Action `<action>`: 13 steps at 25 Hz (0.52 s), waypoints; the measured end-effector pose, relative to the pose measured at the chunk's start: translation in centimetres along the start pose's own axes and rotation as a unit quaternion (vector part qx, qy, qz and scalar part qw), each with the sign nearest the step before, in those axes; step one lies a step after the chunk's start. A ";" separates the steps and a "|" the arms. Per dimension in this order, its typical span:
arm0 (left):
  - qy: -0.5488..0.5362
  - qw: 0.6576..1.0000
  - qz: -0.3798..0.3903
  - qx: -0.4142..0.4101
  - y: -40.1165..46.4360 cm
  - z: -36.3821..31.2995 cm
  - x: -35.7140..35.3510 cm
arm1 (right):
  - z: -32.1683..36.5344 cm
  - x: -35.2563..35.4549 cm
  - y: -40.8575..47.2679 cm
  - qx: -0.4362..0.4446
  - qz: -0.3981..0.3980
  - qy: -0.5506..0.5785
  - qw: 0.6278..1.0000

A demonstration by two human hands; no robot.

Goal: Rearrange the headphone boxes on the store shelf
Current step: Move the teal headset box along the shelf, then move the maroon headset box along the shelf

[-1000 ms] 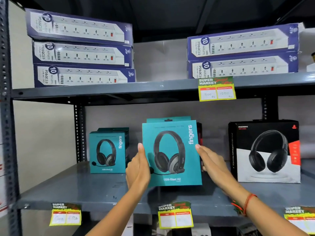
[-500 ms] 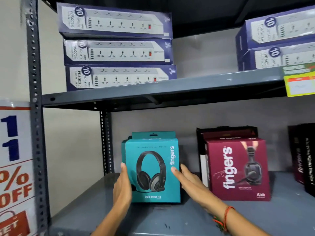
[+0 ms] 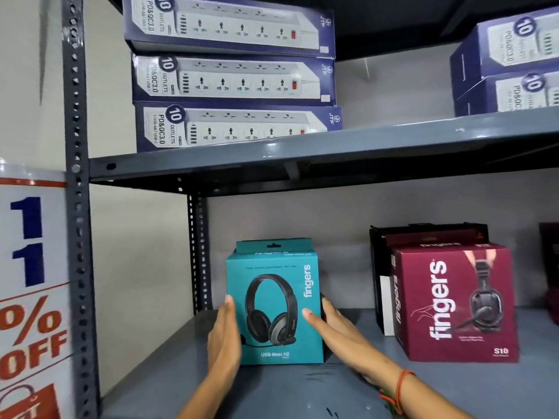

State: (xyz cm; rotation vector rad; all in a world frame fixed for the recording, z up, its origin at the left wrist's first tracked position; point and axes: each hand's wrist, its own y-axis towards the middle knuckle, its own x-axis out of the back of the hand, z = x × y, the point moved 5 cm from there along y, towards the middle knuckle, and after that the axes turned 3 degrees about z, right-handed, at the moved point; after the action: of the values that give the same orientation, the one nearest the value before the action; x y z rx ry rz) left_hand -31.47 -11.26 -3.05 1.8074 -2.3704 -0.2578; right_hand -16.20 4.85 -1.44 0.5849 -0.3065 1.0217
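Observation:
A teal headphone box stands upright on the grey lower shelf, near its left end. My left hand presses flat against the box's left side and my right hand against its right side, so both hold it. A second teal box shows just behind it, mostly hidden. To the right stands a maroon headphone box with a black box behind it.
Purple power-strip boxes are stacked on the upper shelf, with more at the far right. A perforated steel upright and a sale sign stand at the left. Another dark box edge shows far right.
The teal box has been carried left from the shelf's middle and set down in front of the other teal box. The view has swung left and closer.

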 end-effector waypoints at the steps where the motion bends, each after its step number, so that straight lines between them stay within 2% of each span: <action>1: 0.001 1.000 0.000 -0.011 -0.1 -0.2 -0.1 | -0.1 0.1 -0.2 0.000 -0.006 -0.021 1.000; 2: 0.008 0.999 -0.011 -0.034 -0.2 -0.6 0.0 | -0.2 0.4 -0.4 -0.003 -0.019 -0.040 0.999; 4: 0.041 0.988 -0.066 -0.132 -1.1 -2.8 0.1 | 0.0 2.0 -1.1 0.007 -0.070 -0.056 0.996; 6: 0.050 0.956 -0.129 -0.260 -2.2 -6.5 -0.4 | 1.7 4.3 -2.1 0.056 -0.132 -0.049 0.988; 7: 0.049 0.941 -0.127 -0.311 -3.1 -8.4 -1.7 | 2.6 6.1 -2.9 0.078 -0.171 -0.052 0.981; 10: 0.041 0.913 -0.024 -0.404 -6.7 -12.7 -8.8 | 4.9 12.3 -5.8 0.138 -0.291 -0.039 0.946; 13: 0.014 0.912 0.097 -0.399 -10.1 -14.1 -16.6 | 3.8 19.1 -8.6 0.136 -0.385 -0.068 0.910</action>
State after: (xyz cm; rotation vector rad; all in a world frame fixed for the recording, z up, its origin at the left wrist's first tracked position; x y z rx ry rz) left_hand -14.50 1.49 8.14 1.1637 -1.9466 -0.9898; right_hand 0.85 12.80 8.48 0.9366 -0.0331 0.2533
